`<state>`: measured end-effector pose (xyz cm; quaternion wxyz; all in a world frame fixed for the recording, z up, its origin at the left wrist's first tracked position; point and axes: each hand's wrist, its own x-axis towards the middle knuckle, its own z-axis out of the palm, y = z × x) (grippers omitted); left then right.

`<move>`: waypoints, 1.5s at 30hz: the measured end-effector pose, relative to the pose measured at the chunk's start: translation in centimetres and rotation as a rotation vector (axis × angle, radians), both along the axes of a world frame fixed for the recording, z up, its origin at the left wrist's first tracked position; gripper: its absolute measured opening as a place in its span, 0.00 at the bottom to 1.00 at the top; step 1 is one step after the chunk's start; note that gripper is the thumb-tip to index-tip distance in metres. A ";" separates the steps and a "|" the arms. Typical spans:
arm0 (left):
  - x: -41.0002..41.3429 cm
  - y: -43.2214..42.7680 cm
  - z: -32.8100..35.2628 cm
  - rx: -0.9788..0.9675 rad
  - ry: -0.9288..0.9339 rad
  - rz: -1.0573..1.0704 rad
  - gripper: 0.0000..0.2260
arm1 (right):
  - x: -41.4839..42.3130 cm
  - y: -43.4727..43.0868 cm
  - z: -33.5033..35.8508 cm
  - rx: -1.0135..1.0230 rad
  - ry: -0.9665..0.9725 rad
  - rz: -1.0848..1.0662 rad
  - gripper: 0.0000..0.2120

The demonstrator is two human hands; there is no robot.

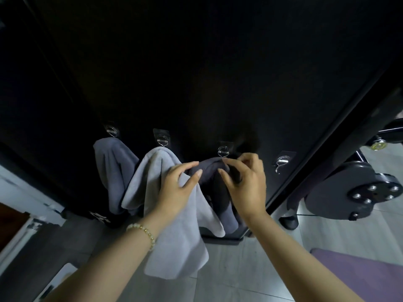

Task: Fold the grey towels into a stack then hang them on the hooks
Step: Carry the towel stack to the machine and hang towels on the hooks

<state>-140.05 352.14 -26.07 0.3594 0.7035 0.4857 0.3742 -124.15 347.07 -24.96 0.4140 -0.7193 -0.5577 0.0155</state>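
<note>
Bare forearms, no sleeves; a pale bead bracelet [142, 233] with gold spacers on the left wrist

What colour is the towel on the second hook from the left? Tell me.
The towel is light grey, seen in the head view.

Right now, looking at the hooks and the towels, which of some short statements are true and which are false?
1. The dark panel carries four hooks. True.
2. The rightmost hook holds a towel. False: the rightmost hook is bare.
3. A light grey towel hangs from the second hook from the left. True.
4. The bracelet is on the right wrist. False: the bracelet is on the left wrist.
5. The left hand and the right hand are both at the dark grey towel by the third hook. True.
</note>
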 end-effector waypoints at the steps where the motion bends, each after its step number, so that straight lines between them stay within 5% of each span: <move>1: -0.5 -0.2 0.3 0.004 0.015 0.012 0.08 | 0.1 0.1 0.1 -0.022 -0.014 0.018 0.12; 6: -2.5 -2.0 3.4 -0.102 -0.128 0.029 0.07 | -0.6 -1.0 1.8 -0.048 0.160 0.097 0.09; 9: -3.4 -3.2 5.7 -0.046 -0.192 0.068 0.10 | -3.2 -3.7 4.0 -0.098 0.419 0.354 0.06; 14: -5.4 -6.1 10.2 0.021 -0.341 -0.060 0.16 | -8.2 -8.1 8.0 -0.242 0.702 0.563 0.14; 22: -9.6 -10.2 15.9 0.023 -0.451 -0.105 0.12 | -13.3 -11.0 14.6 0.049 0.574 0.484 0.05; 30: -15.9 -12.7 19.8 0.041 -0.341 -0.234 0.29 | -16.4 -13.8 20.3 -0.206 0.705 0.645 0.09; 37: -18.9 -14.2 22.8 0.214 -0.370 -0.276 0.25 | -19.8 -15.3 23.9 -0.265 0.710 0.789 0.10; 40: -20.7 -13.4 23.8 0.112 -0.264 -0.359 0.29 | -19.8 -15.1 25.5 -0.260 0.693 0.775 0.09; 45: -22.5 -12.7 26.1 -0.123 -0.079 -0.554 0.18 | -19.3 -15.4 27.8 -0.407 0.653 0.823 0.08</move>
